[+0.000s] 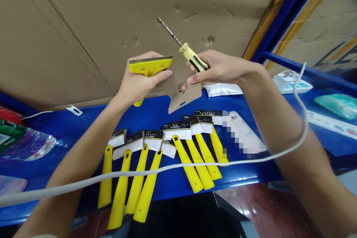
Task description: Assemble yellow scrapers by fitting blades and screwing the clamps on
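Observation:
My left hand (136, 83) is closed round a yellow scraper (150, 66), its wide head up with a metal blade edge and two screws showing. My right hand (220, 67) grips a screwdriver (192, 57) with a cream and black handle, its shaft pointing up and left. The same hand pinches a brown cardboard card (191, 95) with a hanging slot, which spans the space between both hands. Below them, several yellow scraper handles (119, 189) lie on the blue shelf (150, 113) in two groups, with black and white packaging cards (178, 129) at their upper ends.
A white cable (178, 165) crosses the view in front of both forearms. At left lies a plastic bottle (30, 141). A white packet (223, 90), a power strip (292, 81) and a green plastic bag (337, 105) are at right. Cardboard (111, 15) backs the shelf.

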`<act>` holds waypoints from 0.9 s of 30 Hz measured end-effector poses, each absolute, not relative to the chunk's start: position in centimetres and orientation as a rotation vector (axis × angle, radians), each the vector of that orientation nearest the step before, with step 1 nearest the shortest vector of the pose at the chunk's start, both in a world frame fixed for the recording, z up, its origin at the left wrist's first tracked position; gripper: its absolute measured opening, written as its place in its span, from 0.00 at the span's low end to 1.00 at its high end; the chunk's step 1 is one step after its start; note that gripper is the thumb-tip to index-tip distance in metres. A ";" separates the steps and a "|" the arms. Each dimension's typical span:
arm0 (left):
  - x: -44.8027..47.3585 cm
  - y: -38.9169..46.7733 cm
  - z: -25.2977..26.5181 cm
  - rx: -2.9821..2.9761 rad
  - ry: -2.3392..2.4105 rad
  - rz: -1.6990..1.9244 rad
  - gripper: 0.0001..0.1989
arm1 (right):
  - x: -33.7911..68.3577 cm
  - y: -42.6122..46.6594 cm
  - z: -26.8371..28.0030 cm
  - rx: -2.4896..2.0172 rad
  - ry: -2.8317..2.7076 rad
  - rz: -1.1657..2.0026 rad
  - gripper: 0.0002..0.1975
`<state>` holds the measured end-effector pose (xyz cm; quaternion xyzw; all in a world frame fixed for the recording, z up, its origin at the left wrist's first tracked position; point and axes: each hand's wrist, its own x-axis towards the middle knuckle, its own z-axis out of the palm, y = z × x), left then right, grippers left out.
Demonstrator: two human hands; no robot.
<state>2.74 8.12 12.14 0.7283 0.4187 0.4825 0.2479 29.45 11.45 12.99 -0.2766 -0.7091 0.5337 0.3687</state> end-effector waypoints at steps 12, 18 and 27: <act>6.2 7.1 12.5 1.507 0.418 1.724 0.14 | 27.6 12.0 11.7 -0.855 -2.209 1.036 0.19; 6.9 7.2 11.7 1.495 0.395 1.749 0.15 | 27.0 11.8 10.6 -0.855 -2.072 1.300 0.24; 6.1 7.6 11.3 1.646 0.475 1.747 0.18 | 27.0 11.7 10.9 -0.836 -1.989 1.390 0.25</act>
